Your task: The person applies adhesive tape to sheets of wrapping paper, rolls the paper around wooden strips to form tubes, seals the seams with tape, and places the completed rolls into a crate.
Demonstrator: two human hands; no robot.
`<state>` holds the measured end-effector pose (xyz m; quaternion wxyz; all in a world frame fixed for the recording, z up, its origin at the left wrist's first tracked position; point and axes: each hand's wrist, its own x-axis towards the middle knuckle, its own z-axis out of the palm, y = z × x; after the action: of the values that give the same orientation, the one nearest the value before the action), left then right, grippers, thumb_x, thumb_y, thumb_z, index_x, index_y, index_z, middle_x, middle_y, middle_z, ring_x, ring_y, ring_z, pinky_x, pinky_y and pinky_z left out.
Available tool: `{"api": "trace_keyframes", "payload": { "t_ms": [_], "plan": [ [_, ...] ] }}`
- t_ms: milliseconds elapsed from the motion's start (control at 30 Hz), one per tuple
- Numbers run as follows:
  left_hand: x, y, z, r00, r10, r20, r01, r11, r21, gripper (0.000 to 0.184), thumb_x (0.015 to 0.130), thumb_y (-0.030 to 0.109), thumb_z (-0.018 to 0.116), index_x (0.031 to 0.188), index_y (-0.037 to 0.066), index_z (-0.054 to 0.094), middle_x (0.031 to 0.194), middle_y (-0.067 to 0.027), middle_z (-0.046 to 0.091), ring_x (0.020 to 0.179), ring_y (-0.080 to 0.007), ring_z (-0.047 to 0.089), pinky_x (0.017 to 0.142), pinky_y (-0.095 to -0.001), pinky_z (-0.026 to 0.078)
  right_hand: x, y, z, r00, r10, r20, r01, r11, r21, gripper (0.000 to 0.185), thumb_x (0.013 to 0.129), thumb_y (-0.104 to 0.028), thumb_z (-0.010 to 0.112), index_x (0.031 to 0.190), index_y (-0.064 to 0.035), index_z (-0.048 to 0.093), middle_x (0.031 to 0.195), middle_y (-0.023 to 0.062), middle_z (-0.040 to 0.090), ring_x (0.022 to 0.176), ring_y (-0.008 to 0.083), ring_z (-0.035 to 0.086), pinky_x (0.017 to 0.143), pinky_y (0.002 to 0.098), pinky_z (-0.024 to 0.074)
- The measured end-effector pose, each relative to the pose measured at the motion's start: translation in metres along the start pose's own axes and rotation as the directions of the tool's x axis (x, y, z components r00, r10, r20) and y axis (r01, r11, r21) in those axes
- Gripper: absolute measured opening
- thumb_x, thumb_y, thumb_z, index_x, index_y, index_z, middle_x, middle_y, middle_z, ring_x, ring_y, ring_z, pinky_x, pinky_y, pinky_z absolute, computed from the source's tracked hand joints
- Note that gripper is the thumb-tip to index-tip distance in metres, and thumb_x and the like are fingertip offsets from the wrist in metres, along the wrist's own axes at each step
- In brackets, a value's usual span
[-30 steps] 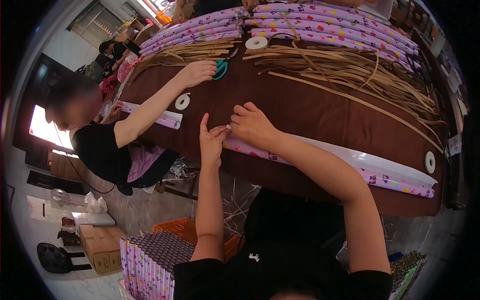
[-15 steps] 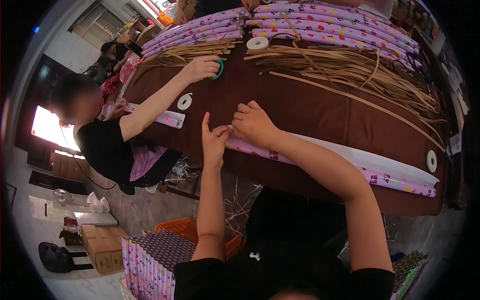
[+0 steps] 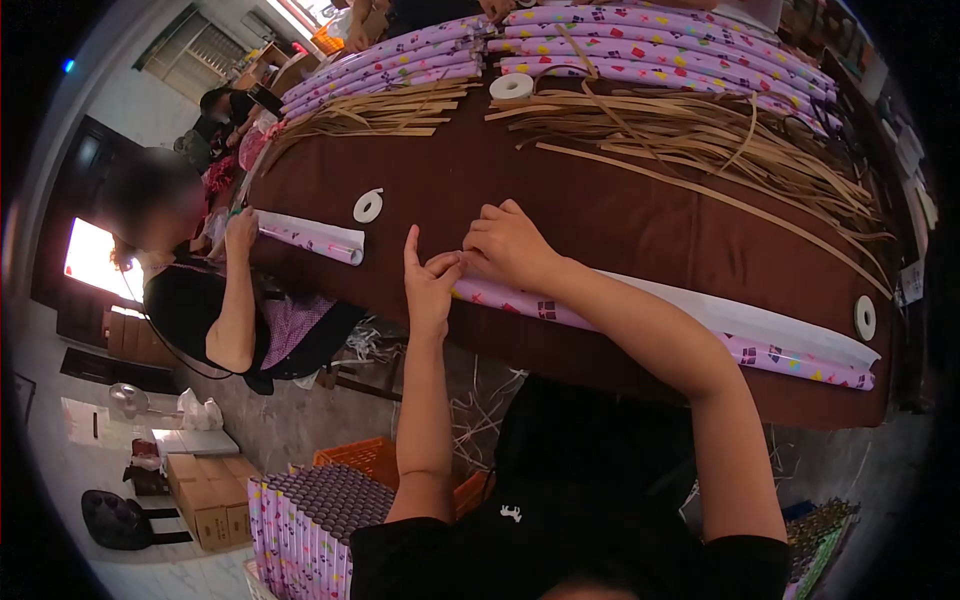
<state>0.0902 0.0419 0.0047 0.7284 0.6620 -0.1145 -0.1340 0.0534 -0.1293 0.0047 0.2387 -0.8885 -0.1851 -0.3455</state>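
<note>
A roll of wrapping paper [image 3: 590, 315], lilac with small coloured prints, lies along the table's near edge, its white inner side partly unrolled. At its left end my left hand [image 3: 432, 290] pinches the paper between thumb and fingers, the index finger pointing up. My right hand [image 3: 508, 243] bends over the same end with curled fingers, its tips meeting those of the left. The exact spot between the fingertips is too small to make out. My right forearm crosses above the roll and hides part of it.
White tape rolls [image 3: 368, 205] lie on the brown tablecloth [image 3: 640, 210]. Brown strips [image 3: 690, 135] and stacked lilac rolls [image 3: 650, 45] fill the far side. A co-worker [image 3: 215, 290] sits at the left beside a shorter roll [image 3: 315, 240]. Below stands a bundle of rolls [image 3: 310, 520] near an orange crate [image 3: 360, 460].
The co-worker's arm, holding a green ring-shaped item, has drawn back from the table's middle to the left end of their roll. My hands stay almost in place.
</note>
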Motion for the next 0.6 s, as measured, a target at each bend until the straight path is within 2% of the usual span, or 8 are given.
{"api": "trace_keyframes", "payload": {
  "t_ms": [133, 167, 233, 267, 333, 400, 467, 600],
  "plan": [
    [-0.001, 0.003, 0.002, 1.000, -0.011, -0.002, 0.012, 0.999, 0.053, 0.088, 0.082, -0.013, 0.060, 0.153, 0.010, 0.015, 0.101, -0.0127, 0.065, 0.095, -0.0141, 0.063, 0.088, -0.0270, 0.051, 0.002, 0.000, 0.000, 0.999, -0.043, -0.025, 0.044, 0.998, 0.052, 0.012, 0.076, -0.016, 0.069, 0.069, -0.0100, 0.063, 0.069, 0.0005, 0.061, 0.074, 0.0184, 0.055, 0.073, 0.0331, 0.0399],
    [-0.002, 0.003, 0.002, 1.000, -0.011, -0.001, 0.011, 0.998, 0.054, 0.088, 0.082, -0.013, 0.060, 0.153, 0.010, 0.015, 0.101, -0.0127, 0.065, 0.095, -0.0141, 0.063, 0.088, -0.0270, 0.051, 0.002, -0.001, -0.001, 1.000, 0.012, 0.012, -0.013, 0.998, 0.065, 0.010, 0.077, -0.015, 0.068, 0.073, -0.0096, 0.061, 0.067, 0.0023, 0.061, 0.071, 0.0204, 0.056, 0.070, 0.0340, 0.0404],
    [-0.003, 0.004, 0.002, 0.992, 0.125, -0.031, -0.117, 0.974, 0.194, 0.080, 0.085, -0.010, 0.059, 0.152, 0.007, 0.018, 0.103, -0.0130, 0.068, 0.098, -0.0140, 0.063, 0.090, -0.0271, 0.049, 0.001, 0.001, 0.000, 0.996, 0.067, 0.051, -0.070, 0.995, 0.072, 0.008, 0.078, -0.013, 0.068, 0.077, -0.0091, 0.060, 0.065, 0.0041, 0.060, 0.067, 0.0224, 0.058, 0.068, 0.0349, 0.0409],
    [-0.001, 0.004, 0.001, 0.992, 0.126, -0.028, -0.118, 0.974, 0.192, 0.080, 0.085, -0.010, 0.059, 0.152, 0.007, 0.018, 0.103, -0.0130, 0.068, 0.098, -0.0140, 0.063, 0.090, -0.0271, 0.049, 0.000, 0.002, 0.002, 0.991, 0.132, -0.004, -0.130, 0.985, 0.117, 0.009, 0.080, -0.012, 0.066, 0.082, -0.0085, 0.059, 0.065, 0.0063, 0.061, 0.065, 0.0254, 0.059, 0.067, 0.0361, 0.0423],
    [0.004, 0.004, -0.004, 0.901, 0.428, 0.075, -0.402, 0.758, 0.513, 0.074, 0.087, -0.007, 0.059, 0.150, 0.006, 0.022, 0.103, -0.0125, 0.070, 0.098, -0.0140, 0.064, 0.092, -0.0272, 0.048, -0.001, 0.004, 0.001, 0.978, 0.202, -0.056, -0.190, 0.968, 0.163, 0.010, 0.082, -0.011, 0.065, 0.087, -0.0078, 0.057, 0.066, 0.0086, 0.062, 0.062, 0.0283, 0.061, 0.065, 0.0373, 0.0436],
    [0.008, 0.007, -0.005, 0.910, 0.405, 0.093, -0.393, 0.765, 0.510, 0.071, 0.089, -0.005, 0.058, 0.149, 0.005, 0.022, 0.100, -0.0129, 0.072, 0.097, -0.0146, 0.064, 0.093, -0.0273, 0.047, -0.001, 0.004, -0.001, 0.963, 0.270, -0.008, -0.256, 0.922, 0.290, 0.012, 0.086, -0.011, 0.063, 0.093, -0.0066, 0.054, 0.068, 0.0116, 0.064, 0.063, 0.0325, 0.063, 0.064, 0.0399, 0.0469],
    [0.008, 0.012, -0.002, 0.987, 0.143, 0.073, -0.158, 0.944, 0.289, 0.068, 0.090, -0.004, 0.060, 0.149, 0.005, 0.026, 0.101, -0.0131, 0.071, 0.097, -0.0139, 0.064, 0.091, -0.0269, 0.048, 0.000, 0.003, -0.003, 0.960, 0.281, -0.006, -0.265, 0.913, 0.310, 0.012, 0.086, -0.011, 0.062, 0.093, -0.0060, 0.054, 0.069, 0.0124, 0.065, 0.063, 0.0332, 0.063, 0.063, 0.0403, 0.0481],
    [0.011, 0.004, -0.010, 0.995, 0.084, 0.061, -0.094, 0.976, 0.199, 0.066, 0.091, -0.003, 0.061, 0.148, 0.006, 0.030, 0.102, -0.0138, 0.069, 0.097, -0.0136, 0.064, 0.090, -0.0265, 0.048, 0.001, 0.003, -0.005, 0.955, 0.298, -0.014, -0.275, 0.897, 0.345, 0.011, 0.087, -0.010, 0.062, 0.092, -0.0045, 0.054, 0.068, 0.0138, 0.064, 0.061, 0.0342, 0.063, 0.057, 0.0405, 0.0491]
  ]
}}
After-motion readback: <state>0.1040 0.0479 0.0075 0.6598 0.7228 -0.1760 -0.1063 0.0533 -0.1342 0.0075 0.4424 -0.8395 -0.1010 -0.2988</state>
